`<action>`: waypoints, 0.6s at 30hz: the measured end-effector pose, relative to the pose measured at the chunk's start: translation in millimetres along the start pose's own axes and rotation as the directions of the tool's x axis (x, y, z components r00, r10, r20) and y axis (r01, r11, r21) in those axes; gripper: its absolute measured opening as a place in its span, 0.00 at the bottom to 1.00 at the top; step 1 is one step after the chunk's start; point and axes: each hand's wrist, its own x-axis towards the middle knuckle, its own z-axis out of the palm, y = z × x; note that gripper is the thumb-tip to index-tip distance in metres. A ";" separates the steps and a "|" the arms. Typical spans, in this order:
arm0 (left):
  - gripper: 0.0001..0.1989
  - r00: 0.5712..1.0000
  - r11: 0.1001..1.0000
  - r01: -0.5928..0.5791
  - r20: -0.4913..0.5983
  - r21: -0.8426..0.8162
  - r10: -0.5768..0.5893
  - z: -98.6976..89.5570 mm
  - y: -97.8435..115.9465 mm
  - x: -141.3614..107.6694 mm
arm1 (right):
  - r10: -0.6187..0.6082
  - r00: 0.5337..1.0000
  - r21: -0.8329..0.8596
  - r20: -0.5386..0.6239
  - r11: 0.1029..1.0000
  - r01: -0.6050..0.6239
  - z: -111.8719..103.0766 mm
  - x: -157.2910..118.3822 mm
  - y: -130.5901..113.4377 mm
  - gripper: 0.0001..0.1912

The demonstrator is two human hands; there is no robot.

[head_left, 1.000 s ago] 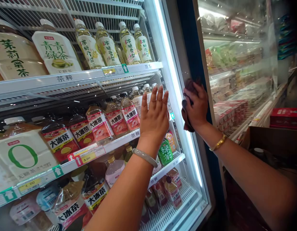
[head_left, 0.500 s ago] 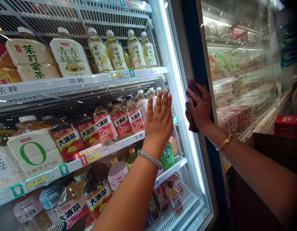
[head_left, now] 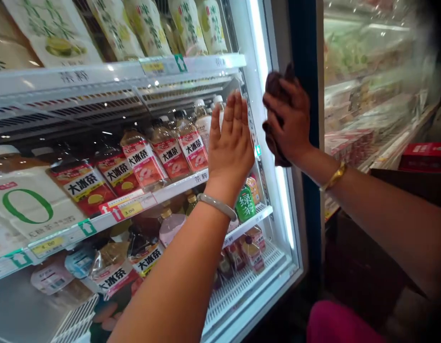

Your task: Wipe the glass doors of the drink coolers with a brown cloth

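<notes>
My left hand (head_left: 230, 143) lies flat with its fingers stretched upward, seemingly against the glass of a lit drinks fridge; a pale bangle circles its wrist. To its right, my right hand (head_left: 290, 116), with a gold bracelet on the wrist, grips a dark brown cloth (head_left: 276, 90). The cloth is pressed at the fridge's right edge, beside the bright light strip (head_left: 262, 47) and the dark blue frame (head_left: 306, 57). Behind my left hand, bottles of iced tea (head_left: 144, 162) line the middle shelf, and a green tea bottle (head_left: 245, 202) stands lower down.
Larger tea bottles (head_left: 24, 200) fill the left of the fridge. Price tags run along the shelf edge (head_left: 177, 186). On the right is another chilled display (head_left: 363, 95) with packaged goods. A red box (head_left: 425, 156) sits near a dark carton. Something magenta (head_left: 338, 324) shows at the bottom.
My right hand and the cloth sit higher on the fridge edge, and my left hand stays flat. The view has shifted and tilted downward, and the magenta patch has come into sight.
</notes>
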 end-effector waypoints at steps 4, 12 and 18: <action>0.34 0.999 0.998 0.032 0.020 -0.048 -0.031 -6.1 5.6 1.7 | -0.052 0.997 -0.123 0.059 0.991 0.059 4.3 31.8 -29.5 0.27; 0.34 0.990 0.994 0.102 0.102 -0.033 -0.098 -8.4 10.8 11.9 | -0.347 0.937 -0.062 0.036 0.935 0.349 -3.3 -21.9 1.0 0.23; 0.33 0.975 0.991 0.130 0.176 0.039 -0.135 -8.4 12.5 16.5 | 0.056 0.990 -0.107 0.132 0.993 -0.042 15.6 45.9 -5.0 0.47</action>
